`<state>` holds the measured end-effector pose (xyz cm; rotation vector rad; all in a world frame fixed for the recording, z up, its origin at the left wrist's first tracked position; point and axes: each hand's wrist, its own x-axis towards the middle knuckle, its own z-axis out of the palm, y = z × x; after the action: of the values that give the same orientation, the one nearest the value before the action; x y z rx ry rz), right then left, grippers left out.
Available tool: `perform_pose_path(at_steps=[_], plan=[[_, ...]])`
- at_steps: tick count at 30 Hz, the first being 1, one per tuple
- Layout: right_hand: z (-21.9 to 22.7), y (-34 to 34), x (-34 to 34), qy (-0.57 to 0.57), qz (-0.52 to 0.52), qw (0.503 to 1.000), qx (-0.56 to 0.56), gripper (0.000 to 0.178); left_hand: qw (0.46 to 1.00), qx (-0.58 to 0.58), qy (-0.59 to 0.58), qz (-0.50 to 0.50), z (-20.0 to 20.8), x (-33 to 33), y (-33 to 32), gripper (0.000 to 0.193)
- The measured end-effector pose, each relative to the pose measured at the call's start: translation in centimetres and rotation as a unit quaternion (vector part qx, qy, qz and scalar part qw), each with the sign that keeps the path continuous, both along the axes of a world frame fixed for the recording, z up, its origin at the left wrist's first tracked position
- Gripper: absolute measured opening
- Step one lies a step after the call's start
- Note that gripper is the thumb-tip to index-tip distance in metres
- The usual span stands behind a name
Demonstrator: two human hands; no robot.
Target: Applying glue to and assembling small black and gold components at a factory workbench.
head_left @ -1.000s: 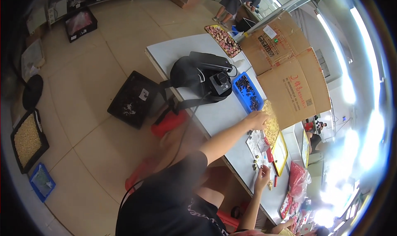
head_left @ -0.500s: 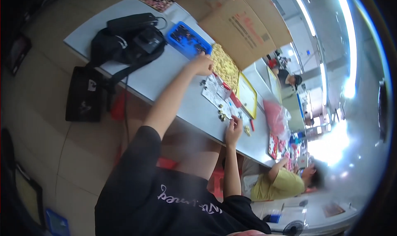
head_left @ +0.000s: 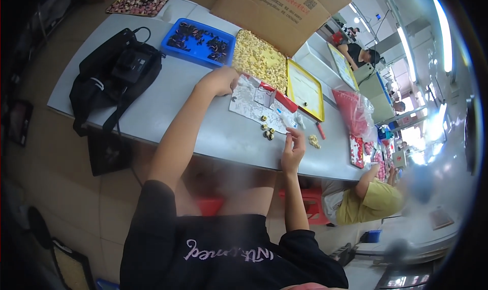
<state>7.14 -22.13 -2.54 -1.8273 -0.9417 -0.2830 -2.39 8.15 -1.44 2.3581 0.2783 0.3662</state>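
Observation:
My left hand is closed, fingertips turned down, between the blue tray of small dark pieces and a white paper sheet. Anything inside its fingers is hidden. On the sheet stands a small clear frame beside a red strip. My right hand is raised at the near edge of the table, thumb and fingertips drawn together; whatever they hold is too small to make out. Left of it are several small black-and-yellow pieces. A small white-and-blue tube lies beyond its fingertips.
Many pale yellow pieces cover a tray behind the sheet, beside a yellow-rimmed tray. A cardboard box stands behind. A black bag lies left. Rightward are a red stick, a pink plastic bag and a seated person.
My left hand has come off the edge of the blue tray toward the white sheet. My right hand stays near the small pieces. The whole view has turned and shifted.

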Motion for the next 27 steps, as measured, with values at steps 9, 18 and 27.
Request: perform_pose_path(at_steps=[9,18,27], plan=[[3.1,3.6,4.3,-0.172,0.017,0.969,-0.175,0.028,0.999,-0.004,-0.029,0.022,0.8,-1.9,0.2,0.010],[1.0,-1.9,8.5,-0.081,0.035,0.971,-0.224,0.035,0.975,0.066,-0.197,0.080,1.4,2.6,-1.1,0.009],[1.1,-0.3,7.4,-0.121,0.045,0.960,-0.247,0.036,0.949,0.026,-0.314,-0.002,1.1,1.8,-3.2,0.004]])
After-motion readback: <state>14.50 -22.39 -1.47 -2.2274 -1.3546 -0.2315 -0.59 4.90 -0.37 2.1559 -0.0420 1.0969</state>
